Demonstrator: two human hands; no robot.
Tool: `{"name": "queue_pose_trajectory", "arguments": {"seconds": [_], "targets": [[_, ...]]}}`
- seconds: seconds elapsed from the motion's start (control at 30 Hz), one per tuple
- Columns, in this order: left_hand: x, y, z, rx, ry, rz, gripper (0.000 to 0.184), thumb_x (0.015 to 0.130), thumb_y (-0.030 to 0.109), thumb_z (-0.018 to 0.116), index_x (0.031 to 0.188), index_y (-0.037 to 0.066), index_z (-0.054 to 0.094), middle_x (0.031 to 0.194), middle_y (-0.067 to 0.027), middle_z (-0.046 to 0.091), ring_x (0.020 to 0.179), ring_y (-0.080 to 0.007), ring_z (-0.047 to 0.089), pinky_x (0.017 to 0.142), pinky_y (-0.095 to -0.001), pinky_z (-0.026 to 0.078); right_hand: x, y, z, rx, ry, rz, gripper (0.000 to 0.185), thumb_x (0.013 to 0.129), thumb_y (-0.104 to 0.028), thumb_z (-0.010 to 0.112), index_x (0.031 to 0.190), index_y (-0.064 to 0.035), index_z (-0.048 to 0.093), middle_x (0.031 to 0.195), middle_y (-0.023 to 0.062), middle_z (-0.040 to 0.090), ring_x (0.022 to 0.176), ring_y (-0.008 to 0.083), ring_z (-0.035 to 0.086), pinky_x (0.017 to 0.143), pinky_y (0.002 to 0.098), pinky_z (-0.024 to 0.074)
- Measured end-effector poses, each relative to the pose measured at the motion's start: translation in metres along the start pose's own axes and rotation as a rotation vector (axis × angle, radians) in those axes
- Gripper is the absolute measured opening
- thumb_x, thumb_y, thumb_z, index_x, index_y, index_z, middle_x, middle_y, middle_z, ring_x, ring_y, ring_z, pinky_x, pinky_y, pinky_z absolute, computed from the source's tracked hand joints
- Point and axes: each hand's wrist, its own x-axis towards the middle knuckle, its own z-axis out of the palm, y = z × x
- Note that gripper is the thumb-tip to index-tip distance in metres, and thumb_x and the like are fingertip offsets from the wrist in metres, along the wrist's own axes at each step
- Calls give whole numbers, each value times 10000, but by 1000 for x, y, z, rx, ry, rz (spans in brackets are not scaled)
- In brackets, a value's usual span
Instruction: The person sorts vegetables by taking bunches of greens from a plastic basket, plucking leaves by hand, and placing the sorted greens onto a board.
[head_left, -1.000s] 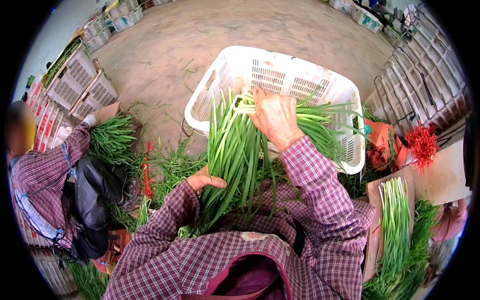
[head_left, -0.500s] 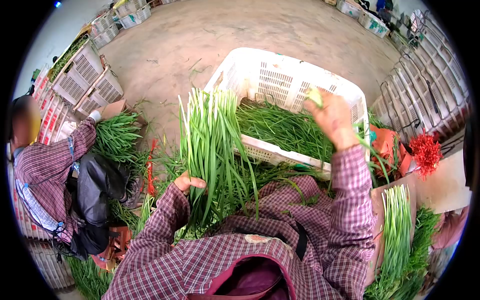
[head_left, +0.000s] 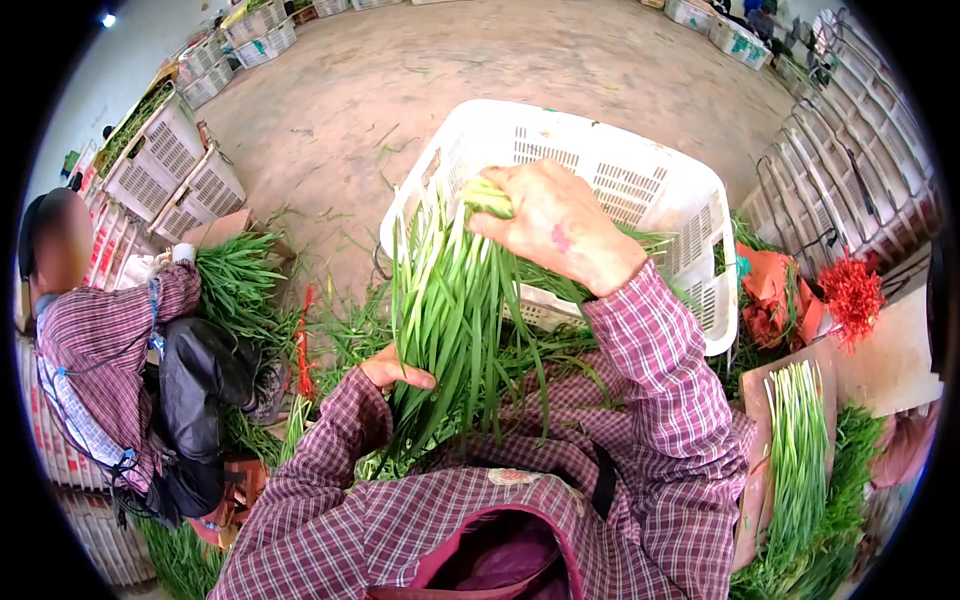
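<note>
My left hand (head_left: pixel 398 369) is closed around a thick bunch of garlic chives (head_left: pixel 455 290), held upright with the pale stem ends on top and the green leaves hanging down. At the top of that bunch is my right hand (head_left: pixel 560 225), its fingers pinched on a few chive stems (head_left: pixel 487 198) whose pale ends stick out to the left. Behind both hands stands a white plastic crate (head_left: pixel 690 180) with slotted walls. More loose chives lie in it, partly hidden by my right hand and arm.
Trimmed-looking chives (head_left: pixel 797 450) lie on a board at the right, near red ties (head_left: pixel 850 300). At the left a co-worker (head_left: pixel 110 350) sits beside a pile of chives (head_left: pixel 240 280). Stacked crates (head_left: pixel 160 150) line both sides, and loose leaves litter the floor (head_left: pixel 330 120).
My right hand has moved left from over the crate's right side to the top of the bunch, with chive stems in it. My left hand and its bunch have shifted slightly right.
</note>
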Motion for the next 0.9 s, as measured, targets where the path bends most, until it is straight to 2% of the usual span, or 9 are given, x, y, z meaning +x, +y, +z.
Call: {"name": "queue_pose_trajectory", "arguments": {"seconds": [0.07,0.27,0.33,0.47,0.53,0.63,0.73,0.8,0.9], "targets": [[0,2,3,-26,-10,-13,871,603,-33,769,1379,55,384,1301,-97,514,1221,-225,458,1045,-373,332,2,5,4,-155,-103,-28,277,784,-229,663,979,-33,664,710,143,649,673,285,639,684,382,510],[5,-10,-2,-7,-29,-29,905,598,-22,775,1395,61,355,1324,-90,496,1221,-219,458,1046,-370,332,-3,11,4,-263,-164,13,231,762,-232,656,867,-26,663,654,153,621,672,304,639,628,410,511],[9,-17,-5,73,-51,85,901,605,-38,766,1397,64,350,1321,-88,497,1219,-218,460,1045,-368,333,-6,15,8,-243,-155,3,232,756,-231,658,857,-22,658,651,153,618,673,308,638,618,415,510],[11,-11,-1,73,-66,111,880,605,-39,766,1385,62,370,1308,-88,508,1214,-213,464,1045,-367,331,-12,20,21,-334,8,-142,224,745,-180,641,897,-15,641,700,153,617,641,313,623,586,417,502],[10,-6,1,-18,-54,-17,877,599,-28,780,1378,62,386,1295,-87,519,1210,-211,466,1045,-368,330,-13,19,26,-366,63,-152,218,744,-158,633,909,-15,636,719,152,617,631,313,619,572,415,500],[12,-8,-5,-45,-59,-71,870,598,-20,789,1371,54,398,1293,-90,523,1212,-212,464,1051,-369,325,-11,20,31,-516,292,-183,167,765,-124,614,888,-14,639,712,138,630,557,247,622,509,375,498],[12,-8,-4,-23,-65,26,843,621,-8,783,1369,43,398,1309,-99,513,1196,-204,482,1025,-355,366,-5,22,22,-573,345,-140,194,795,-105,589,966,-20,617,752,130,640,535,223,609,490,361,498],[8,-18,-8,-2,-52,71,830,626,-1,777,1365,41,402,1298,-109,523,1169,-207,510,987,-349,408,-2,26,-2,-439,191,244,246,795,-105,605,1027,-24,604,782,128,645,549,220,614,503,366,513],[6,-43,-37,-24,-20,105,814,624,-2,764,1355,29,408,1246,-128,560,1086,-219,575,905,-344,484,-11,86,-20,-651,604,16,288,782,-120,648,1054,-37,602,795,119,652,605,245,635,551,376,533]]}}
